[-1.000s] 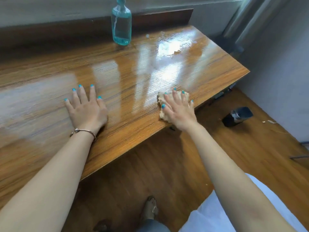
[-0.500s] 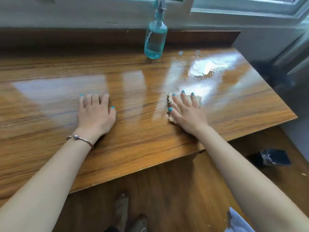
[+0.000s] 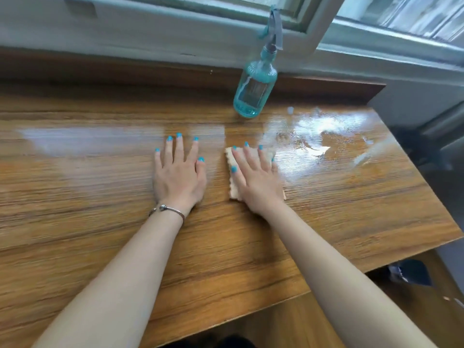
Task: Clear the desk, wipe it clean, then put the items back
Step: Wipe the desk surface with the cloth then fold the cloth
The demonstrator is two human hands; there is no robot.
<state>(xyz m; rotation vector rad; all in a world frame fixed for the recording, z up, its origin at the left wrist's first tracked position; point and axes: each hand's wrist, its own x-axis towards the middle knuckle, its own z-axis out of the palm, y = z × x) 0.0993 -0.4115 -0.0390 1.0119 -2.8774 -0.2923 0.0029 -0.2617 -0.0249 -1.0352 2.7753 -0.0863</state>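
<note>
Hands lie flat on the wooden counter (image 3: 326,222): the left hand (image 3: 178,175) bare on the wood with fingers straight and spread, the right hand (image 3: 256,180) pressing a beige cloth (image 3: 232,182) with straight fingers. A teal spray bottle (image 3: 254,92) stands far, beside a wet patch (image 3: 316,139).

Surface (image 3: 351,209): runs left to right below the window sill (image 3: 175,38), which lies behind it. Spray bottle (image 3: 254,92): upright at the back of the surface, right of centre. Wet patch (image 3: 319,136): on the surface, right of the bottle and nearer. Left hand (image 3: 178,175): flat on the surface, mid-depth. Cloth (image 3: 232,172): just right of it, under the right hand (image 3: 257,182). Bracelet (image 3: 167,210): on the left wrist.
</note>
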